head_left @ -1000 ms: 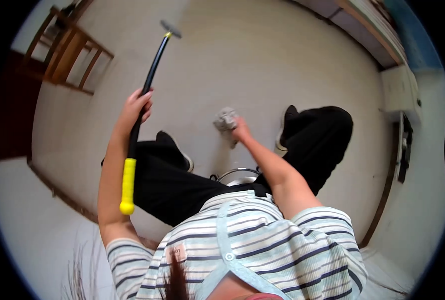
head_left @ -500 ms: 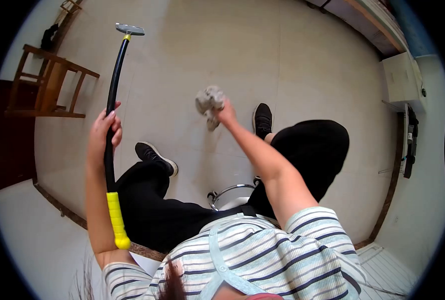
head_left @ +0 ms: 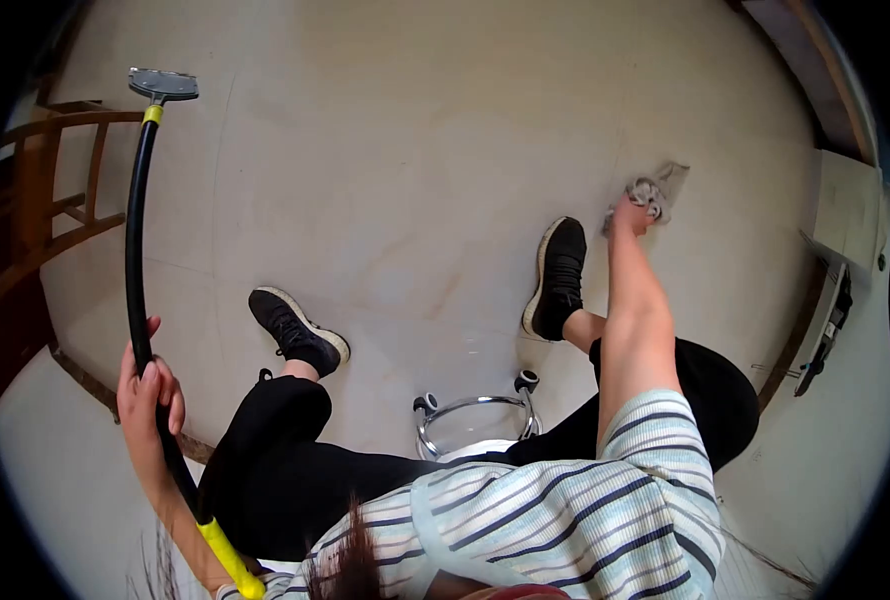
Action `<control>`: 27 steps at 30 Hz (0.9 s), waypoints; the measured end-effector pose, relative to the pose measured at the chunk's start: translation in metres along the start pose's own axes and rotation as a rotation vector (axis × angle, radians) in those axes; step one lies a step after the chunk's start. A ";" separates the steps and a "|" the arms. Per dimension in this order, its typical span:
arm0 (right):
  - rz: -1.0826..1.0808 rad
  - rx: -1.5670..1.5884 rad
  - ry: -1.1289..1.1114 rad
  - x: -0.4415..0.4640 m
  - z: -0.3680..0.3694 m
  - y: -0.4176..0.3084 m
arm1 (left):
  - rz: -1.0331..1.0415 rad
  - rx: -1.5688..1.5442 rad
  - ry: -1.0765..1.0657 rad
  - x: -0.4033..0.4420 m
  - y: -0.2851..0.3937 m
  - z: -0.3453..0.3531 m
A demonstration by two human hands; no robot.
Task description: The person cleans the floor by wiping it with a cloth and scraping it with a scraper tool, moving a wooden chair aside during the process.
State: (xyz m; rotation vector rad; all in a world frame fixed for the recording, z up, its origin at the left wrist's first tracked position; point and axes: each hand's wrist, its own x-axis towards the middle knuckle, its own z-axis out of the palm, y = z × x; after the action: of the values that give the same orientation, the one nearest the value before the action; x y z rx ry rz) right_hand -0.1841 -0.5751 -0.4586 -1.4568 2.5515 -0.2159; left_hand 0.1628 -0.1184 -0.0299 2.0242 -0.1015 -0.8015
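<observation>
- 2 hands are held well apart: the left hand (head_left: pixel 148 395) is wrapped around the black pole (head_left: pixel 137 300) of a long-handled scraper (head_left: pixel 135 230), and the right hand (head_left: pixel 629 215) is clamped on a grey cloth (head_left: pixel 672 182).
- The scraper is held at the left of the view, with its flat grey head (head_left: pixel 165 87) at the far end; its yellow grip (head_left: pixel 227 558) is lined up along the left forearm (head_left: pixel 177 505).
- The cloth is bunched at the fingers, with 1 loose corner spread outward, over the pale floor (head_left: pixel 435 150) near the right shoe (head_left: pixel 561 275); whether the floor is touched by it cannot be told.
- The left shoe (head_left: pixel 287 320) is planted on the floor, well apart from the right shoe.
- Between the legs, a chrome ring base (head_left: pixel 475 402) is seen, with 2 casters (head_left: pixel 425 403) in sight.
- A wooden chair (head_left: pixel 33 195) is seen near the scraper, and a white cabinet (head_left: pixel 847 205) is placed at the far right.
</observation>
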 end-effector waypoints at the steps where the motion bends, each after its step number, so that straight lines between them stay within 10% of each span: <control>1: -0.069 -0.013 0.013 -0.016 0.014 -0.012 | -0.006 0.008 0.040 0.003 0.000 0.002; 5: -0.765 0.085 0.190 -0.133 0.050 -0.079 | -0.018 0.000 0.060 0.003 0.001 0.000; 10: -1.108 0.350 -0.579 -0.283 0.068 -0.202 | 0.005 0.000 0.034 0.004 0.018 0.010; 18: -1.025 0.983 -0.569 -0.273 0.007 -0.171 | 0.142 -0.013 0.062 0.012 0.035 0.000; 24: -0.569 0.324 -0.329 -0.166 0.020 -0.019 | 0.140 -0.017 0.083 0.028 0.057 -0.006; 27: -0.849 0.154 -0.298 -0.230 0.047 -0.008 | 0.131 0.000 0.010 0.029 0.056 -0.005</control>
State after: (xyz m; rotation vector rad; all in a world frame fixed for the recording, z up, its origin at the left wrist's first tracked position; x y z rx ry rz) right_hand -0.0519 -0.3827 -0.4800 -2.2101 1.5289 -0.2736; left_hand 0.2014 -0.1570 0.0012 1.9992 -0.2261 -0.7090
